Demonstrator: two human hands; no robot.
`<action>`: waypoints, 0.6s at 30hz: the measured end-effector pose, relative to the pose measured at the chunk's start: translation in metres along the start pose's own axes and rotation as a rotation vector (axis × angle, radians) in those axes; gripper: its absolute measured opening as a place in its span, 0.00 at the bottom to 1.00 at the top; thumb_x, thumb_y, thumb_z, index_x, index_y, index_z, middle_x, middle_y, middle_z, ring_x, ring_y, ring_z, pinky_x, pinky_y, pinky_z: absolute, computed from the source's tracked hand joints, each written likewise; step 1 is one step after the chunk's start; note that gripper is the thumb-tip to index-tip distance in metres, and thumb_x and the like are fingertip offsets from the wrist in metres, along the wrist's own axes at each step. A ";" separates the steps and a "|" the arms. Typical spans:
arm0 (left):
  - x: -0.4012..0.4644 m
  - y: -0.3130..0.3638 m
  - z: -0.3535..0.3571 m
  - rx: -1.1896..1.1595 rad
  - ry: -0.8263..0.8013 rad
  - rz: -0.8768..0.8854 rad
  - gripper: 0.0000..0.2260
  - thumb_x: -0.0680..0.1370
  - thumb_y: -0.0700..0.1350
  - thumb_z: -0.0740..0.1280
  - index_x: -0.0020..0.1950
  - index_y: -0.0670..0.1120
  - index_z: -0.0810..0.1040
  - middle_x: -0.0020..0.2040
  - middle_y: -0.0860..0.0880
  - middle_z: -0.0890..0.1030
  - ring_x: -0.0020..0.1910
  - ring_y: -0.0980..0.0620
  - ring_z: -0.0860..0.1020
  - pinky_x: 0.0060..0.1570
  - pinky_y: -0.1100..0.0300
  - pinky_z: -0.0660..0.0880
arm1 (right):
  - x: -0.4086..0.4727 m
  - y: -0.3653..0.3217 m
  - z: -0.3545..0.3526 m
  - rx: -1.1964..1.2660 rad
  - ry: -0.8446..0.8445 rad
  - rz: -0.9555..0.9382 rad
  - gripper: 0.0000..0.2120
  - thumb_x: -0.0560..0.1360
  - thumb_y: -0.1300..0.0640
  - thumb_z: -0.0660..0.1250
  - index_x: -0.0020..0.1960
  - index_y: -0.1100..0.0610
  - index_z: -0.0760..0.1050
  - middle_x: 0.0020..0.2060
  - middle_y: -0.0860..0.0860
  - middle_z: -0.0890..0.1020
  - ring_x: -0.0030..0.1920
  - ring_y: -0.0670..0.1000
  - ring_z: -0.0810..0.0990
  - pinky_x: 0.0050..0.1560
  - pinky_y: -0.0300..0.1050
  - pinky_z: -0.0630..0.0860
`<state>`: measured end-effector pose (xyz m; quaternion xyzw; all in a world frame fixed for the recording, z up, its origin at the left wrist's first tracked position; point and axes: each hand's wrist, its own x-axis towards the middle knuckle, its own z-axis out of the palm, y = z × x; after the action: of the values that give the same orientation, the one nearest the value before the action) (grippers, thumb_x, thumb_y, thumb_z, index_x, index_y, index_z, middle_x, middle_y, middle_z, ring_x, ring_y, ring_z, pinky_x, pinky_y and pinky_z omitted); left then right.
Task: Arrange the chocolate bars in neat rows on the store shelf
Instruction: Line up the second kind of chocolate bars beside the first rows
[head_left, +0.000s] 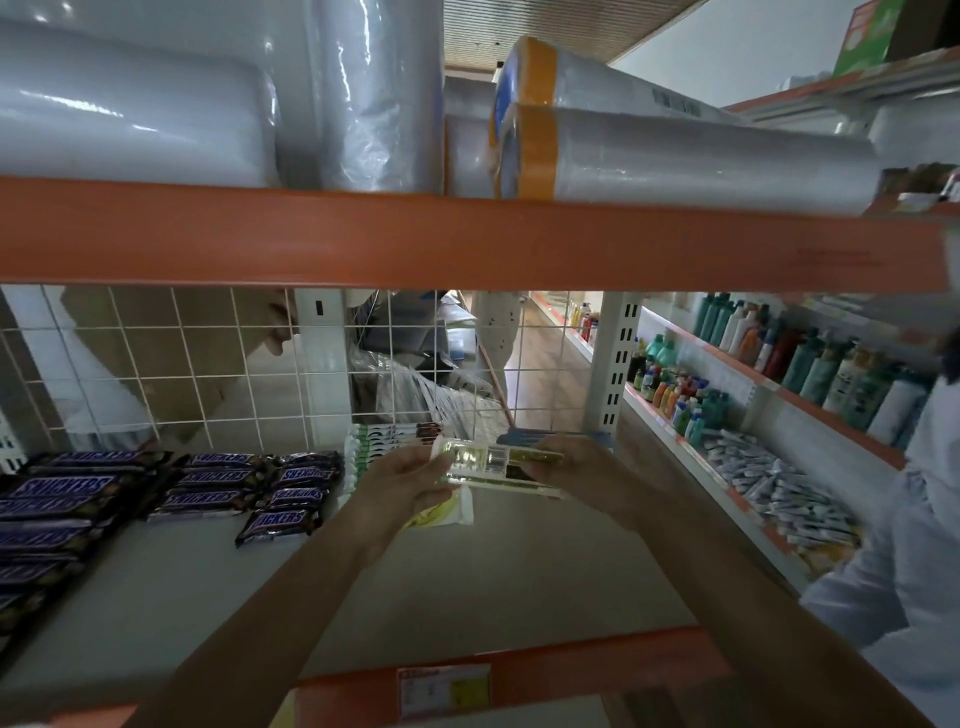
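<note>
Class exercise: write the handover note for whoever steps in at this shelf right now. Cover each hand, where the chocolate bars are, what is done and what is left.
Left hand and right hand: both hold one stack of yellow-wrapped bars by its ends, above the shelf.
Placed: Snickers bars in rows on the left; green-and-white bars stacked at the back by the wire grid.
Loose: one pale yellow packet under the left hand.
Left: set the held stack down in line, straighten the crooked front Snickers bar.

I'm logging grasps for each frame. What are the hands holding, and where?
Both hold a yellow-gold bar pack: left hand grips its left end, right hand its right end.
</note>
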<state>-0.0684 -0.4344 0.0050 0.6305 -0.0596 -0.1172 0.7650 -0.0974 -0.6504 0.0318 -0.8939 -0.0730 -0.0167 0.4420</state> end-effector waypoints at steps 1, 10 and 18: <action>-0.003 -0.001 -0.002 0.000 0.002 -0.012 0.10 0.75 0.39 0.68 0.54 0.36 0.78 0.47 0.44 0.80 0.43 0.51 0.81 0.43 0.65 0.79 | -0.001 -0.001 0.004 -0.009 -0.014 0.000 0.06 0.76 0.55 0.66 0.41 0.56 0.77 0.37 0.47 0.76 0.37 0.44 0.73 0.37 0.32 0.68; -0.030 -0.006 -0.026 -0.108 0.073 0.014 0.04 0.75 0.33 0.66 0.46 0.39 0.80 0.37 0.49 0.84 0.35 0.56 0.82 0.39 0.66 0.80 | -0.013 -0.011 0.024 0.324 -0.018 0.108 0.10 0.78 0.51 0.62 0.52 0.55 0.77 0.48 0.52 0.80 0.48 0.49 0.79 0.47 0.40 0.76; -0.036 -0.005 -0.046 -0.153 0.121 0.000 0.00 0.73 0.34 0.67 0.43 0.37 0.77 0.40 0.44 0.77 0.32 0.56 0.80 0.37 0.67 0.79 | -0.023 -0.013 0.030 0.278 -0.024 0.079 0.06 0.77 0.52 0.63 0.49 0.54 0.77 0.41 0.49 0.81 0.40 0.45 0.80 0.42 0.36 0.76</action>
<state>-0.0929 -0.3828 -0.0071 0.5763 -0.0041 -0.0830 0.8130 -0.1235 -0.6218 0.0218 -0.8264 -0.0445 0.0218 0.5609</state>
